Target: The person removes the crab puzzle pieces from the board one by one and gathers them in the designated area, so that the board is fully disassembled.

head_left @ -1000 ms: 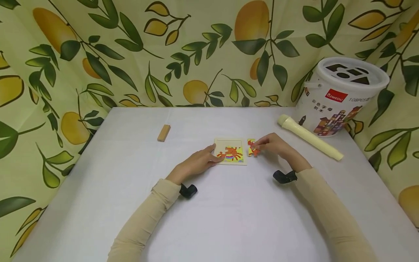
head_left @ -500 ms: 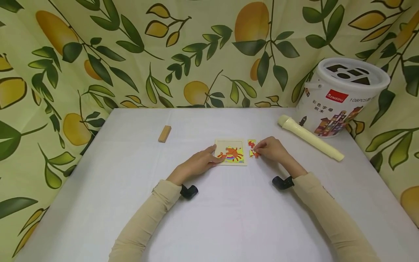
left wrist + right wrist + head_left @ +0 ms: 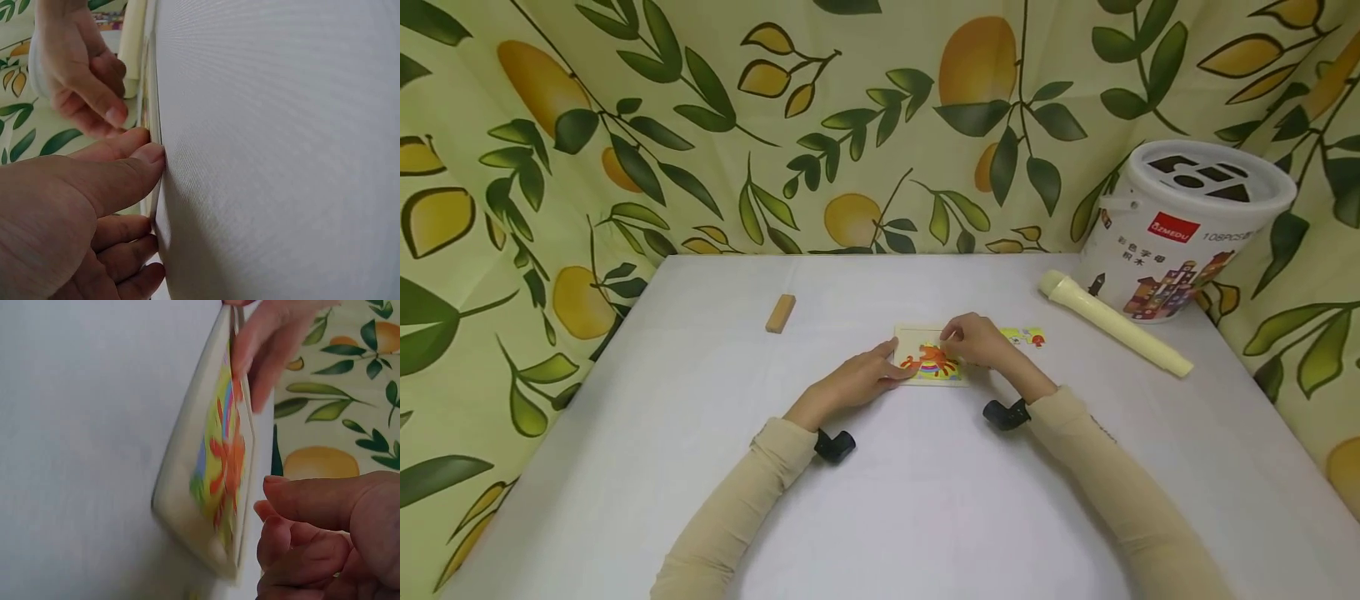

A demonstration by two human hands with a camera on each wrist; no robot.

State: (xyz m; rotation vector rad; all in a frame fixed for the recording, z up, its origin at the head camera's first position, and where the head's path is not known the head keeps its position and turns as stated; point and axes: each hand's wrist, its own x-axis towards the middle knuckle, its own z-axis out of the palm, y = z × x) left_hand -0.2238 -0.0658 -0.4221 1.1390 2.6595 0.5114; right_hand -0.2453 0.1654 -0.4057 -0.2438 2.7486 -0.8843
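Observation:
A square wooden puzzle board (image 3: pixel 929 382) lies on the white table, partly filled with red, orange and yellow picture pieces (image 3: pixel 931 363). My left hand (image 3: pixel 859 377) holds its left edge; in the left wrist view the thumb (image 3: pixel 134 178) and fingers grip the board's rim. My right hand (image 3: pixel 977 342) is over the board's upper right part, thumb and index tips brought together as in a pinch, the puzzle piece there almost wholly hidden. In the right wrist view these fingertips (image 3: pixel 278 490) are above the board. Loose puzzle pieces (image 3: pixel 1026 337) lie beyond my right hand.
A small wooden block (image 3: pixel 780 313) lies at the back left. On the right, a cream microphone-shaped stick (image 3: pixel 1116 325) lies before a white bucket (image 3: pixel 1180 233) with shape holes in its lid. A fruit-patterned curtain (image 3: pixel 850 125) hangs behind the table.
My right hand has moved left, from the loose pieces beside the board to above the board, uncovering pieces on the right. The left hand keeps its hold on the board's edge.

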